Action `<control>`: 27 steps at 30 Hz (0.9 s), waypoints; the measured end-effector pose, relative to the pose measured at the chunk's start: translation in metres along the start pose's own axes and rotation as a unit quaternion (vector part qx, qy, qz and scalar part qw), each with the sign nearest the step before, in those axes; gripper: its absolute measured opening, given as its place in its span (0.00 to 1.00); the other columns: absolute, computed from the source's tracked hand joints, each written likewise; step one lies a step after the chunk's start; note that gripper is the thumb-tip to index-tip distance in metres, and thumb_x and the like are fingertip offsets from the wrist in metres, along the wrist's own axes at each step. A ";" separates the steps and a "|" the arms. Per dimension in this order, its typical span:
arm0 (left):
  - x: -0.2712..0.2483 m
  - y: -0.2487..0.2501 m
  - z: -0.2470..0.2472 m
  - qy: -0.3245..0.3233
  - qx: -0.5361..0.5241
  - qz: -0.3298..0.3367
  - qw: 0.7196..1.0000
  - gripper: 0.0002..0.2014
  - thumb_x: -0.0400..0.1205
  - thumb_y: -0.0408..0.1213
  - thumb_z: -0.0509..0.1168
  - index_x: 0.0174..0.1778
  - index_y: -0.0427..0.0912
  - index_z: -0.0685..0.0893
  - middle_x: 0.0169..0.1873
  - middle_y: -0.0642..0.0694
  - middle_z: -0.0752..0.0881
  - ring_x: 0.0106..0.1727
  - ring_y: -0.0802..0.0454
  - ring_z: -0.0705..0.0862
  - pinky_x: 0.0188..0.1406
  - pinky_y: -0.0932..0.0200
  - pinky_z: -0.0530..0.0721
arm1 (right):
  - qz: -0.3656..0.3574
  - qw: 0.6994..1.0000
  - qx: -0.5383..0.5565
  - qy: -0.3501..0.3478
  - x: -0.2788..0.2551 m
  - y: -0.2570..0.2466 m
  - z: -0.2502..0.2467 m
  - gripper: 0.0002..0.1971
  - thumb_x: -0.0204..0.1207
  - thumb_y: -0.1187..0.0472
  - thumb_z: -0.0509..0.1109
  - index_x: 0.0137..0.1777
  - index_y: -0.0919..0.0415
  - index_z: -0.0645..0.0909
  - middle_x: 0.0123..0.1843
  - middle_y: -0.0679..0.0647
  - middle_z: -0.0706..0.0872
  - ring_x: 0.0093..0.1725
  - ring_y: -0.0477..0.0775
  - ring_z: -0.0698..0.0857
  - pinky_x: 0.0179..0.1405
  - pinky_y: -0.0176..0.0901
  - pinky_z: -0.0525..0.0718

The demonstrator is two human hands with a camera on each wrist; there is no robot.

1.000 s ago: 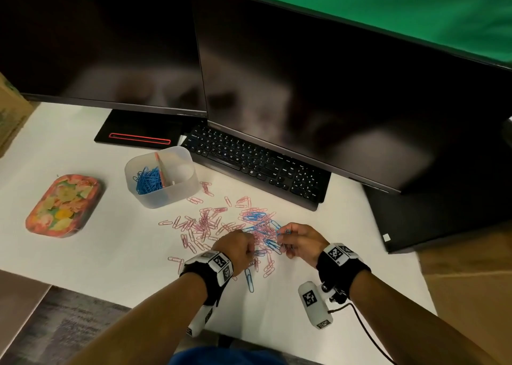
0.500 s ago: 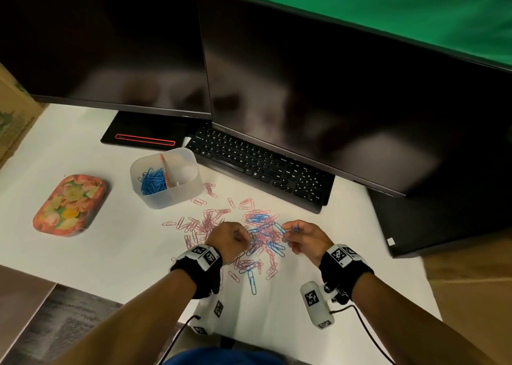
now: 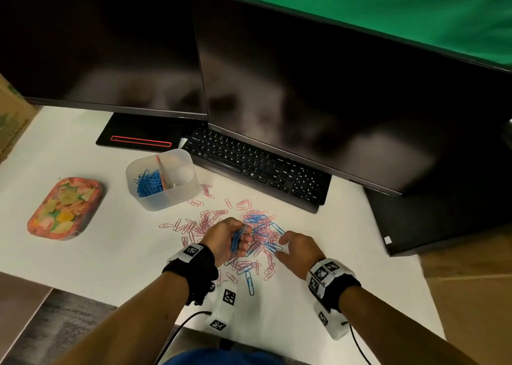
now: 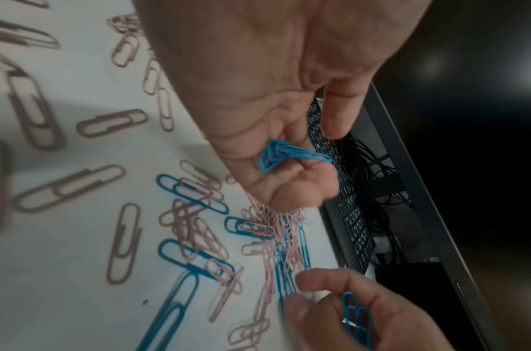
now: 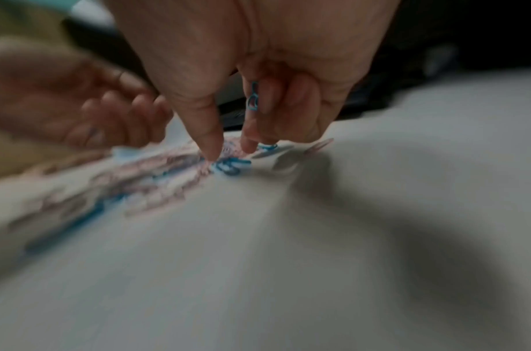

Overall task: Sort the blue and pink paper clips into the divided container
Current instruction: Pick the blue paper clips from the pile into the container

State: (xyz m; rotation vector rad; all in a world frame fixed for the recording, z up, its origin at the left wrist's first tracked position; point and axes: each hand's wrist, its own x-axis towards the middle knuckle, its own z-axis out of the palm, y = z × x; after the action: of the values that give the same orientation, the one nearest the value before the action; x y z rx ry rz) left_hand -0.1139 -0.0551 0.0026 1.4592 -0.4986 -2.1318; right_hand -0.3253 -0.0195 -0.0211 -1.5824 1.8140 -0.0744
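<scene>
A mixed pile of pink and blue paper clips (image 3: 257, 226) lies on the white table (image 3: 110, 248). My left hand (image 3: 243, 237) hovers at the pile's left side, fingers curled round a bundle of blue clips (image 3: 237, 240), seen close in the left wrist view (image 4: 288, 154). My right hand (image 3: 279, 247) is at the pile's right edge, thumb and forefinger down on a blue clip (image 5: 231, 166), with more blue clips (image 4: 356, 313) tucked under its curled fingers. The translucent divided container (image 3: 177, 198) stands far left of the pile, with blue clips (image 3: 149, 183) in its left compartment.
A floral tin (image 3: 65, 208) lies at the left. A black keyboard (image 3: 257, 168) and two dark monitors (image 3: 332, 87) (image 3: 97, 46) stand behind the pile. A cardboard box (image 3: 11, 115) is at the far left. Loose pink clips (image 3: 206, 190) lie beside the container.
My left hand has turned and lifted, and its bundle of blue clips now shows. My right hand has dropped its thumb and forefinger onto the pile's right edge.
</scene>
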 end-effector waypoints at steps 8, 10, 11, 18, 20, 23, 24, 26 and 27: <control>0.008 -0.005 -0.001 0.077 0.121 0.013 0.990 0.12 0.81 0.36 0.54 0.30 0.41 0.71 0.26 0.43 0.74 0.23 0.49 0.67 0.24 0.61 0.63 | -0.049 0.992 -0.113 0.004 0.001 -0.007 0.008 0.12 0.80 0.56 0.62 0.55 0.61 0.81 0.59 0.59 0.82 0.58 0.60 0.83 0.53 0.44 0.79; 0.011 -0.006 0.001 0.101 0.262 0.043 0.959 0.11 0.80 0.36 0.53 0.32 0.40 0.71 0.30 0.41 0.73 0.29 0.48 0.68 0.29 0.56 0.67 | -0.051 0.987 -0.153 -0.004 0.001 -0.010 0.006 0.13 0.81 0.56 0.60 0.57 0.62 0.80 0.60 0.60 0.82 0.58 0.61 0.83 0.53 0.46 0.80; 0.013 -0.009 0.002 0.120 0.325 0.061 0.936 0.11 0.80 0.38 0.52 0.34 0.39 0.73 0.33 0.41 0.75 0.33 0.47 0.71 0.35 0.54 0.69 | -0.054 0.984 -0.170 -0.007 0.001 -0.011 0.006 0.13 0.81 0.56 0.59 0.58 0.62 0.80 0.61 0.60 0.82 0.59 0.62 0.83 0.54 0.46 0.80; 0.005 -0.031 0.002 0.136 0.640 0.139 0.744 0.08 0.79 0.49 0.62 0.48 0.50 0.79 0.46 0.48 0.86 0.48 0.48 0.84 0.42 0.60 0.77 | -0.049 0.984 -0.172 -0.006 -0.006 -0.009 0.004 0.11 0.81 0.56 0.58 0.56 0.60 0.78 0.58 0.59 0.82 0.55 0.62 0.84 0.51 0.47 0.81; 0.005 -0.032 0.000 0.133 0.659 0.146 0.726 0.08 0.80 0.46 0.62 0.53 0.50 0.80 0.51 0.48 0.85 0.50 0.48 0.84 0.43 0.60 0.77 | -0.052 0.983 -0.174 -0.004 -0.008 -0.008 0.004 0.12 0.81 0.56 0.59 0.58 0.60 0.77 0.59 0.58 0.81 0.55 0.62 0.84 0.52 0.47 0.81; 0.007 -0.031 0.001 0.122 0.672 0.159 0.713 0.08 0.81 0.43 0.61 0.52 0.48 0.82 0.51 0.48 0.86 0.51 0.47 0.84 0.47 0.57 0.82 | -0.051 0.982 -0.180 -0.011 -0.010 -0.010 0.006 0.16 0.81 0.53 0.61 0.65 0.59 0.75 0.64 0.57 0.77 0.58 0.62 0.83 0.56 0.48 0.82; 0.007 -0.031 0.001 0.115 0.674 0.157 0.713 0.07 0.81 0.42 0.61 0.51 0.48 0.82 0.51 0.47 0.86 0.51 0.47 0.84 0.48 0.56 0.83 | -0.051 0.981 -0.186 -0.016 -0.009 -0.012 0.007 0.17 0.81 0.52 0.61 0.66 0.59 0.74 0.65 0.57 0.77 0.59 0.62 0.83 0.57 0.49 0.82; 0.007 -0.030 0.000 0.104 0.674 0.149 0.716 0.06 0.81 0.41 0.61 0.50 0.47 0.81 0.50 0.47 0.86 0.50 0.47 0.84 0.47 0.56 0.82 | -0.050 0.976 -0.209 -0.028 -0.005 -0.017 0.008 0.17 0.82 0.54 0.61 0.68 0.60 0.74 0.66 0.57 0.76 0.61 0.62 0.83 0.58 0.49 0.81; 0.007 -0.029 0.000 0.101 0.670 0.149 0.720 0.07 0.81 0.42 0.61 0.50 0.47 0.81 0.50 0.47 0.86 0.50 0.47 0.84 0.46 0.56 0.82 | -0.045 0.975 -0.217 -0.032 -0.003 -0.019 0.008 0.16 0.83 0.55 0.61 0.67 0.60 0.75 0.66 0.58 0.77 0.62 0.62 0.83 0.59 0.49 0.81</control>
State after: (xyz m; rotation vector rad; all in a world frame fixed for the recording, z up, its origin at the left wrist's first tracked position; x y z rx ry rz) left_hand -0.1215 -0.0355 -0.0191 1.9615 -2.2985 -1.1296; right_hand -0.3052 -0.0180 -0.0170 -1.9414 1.7872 0.3501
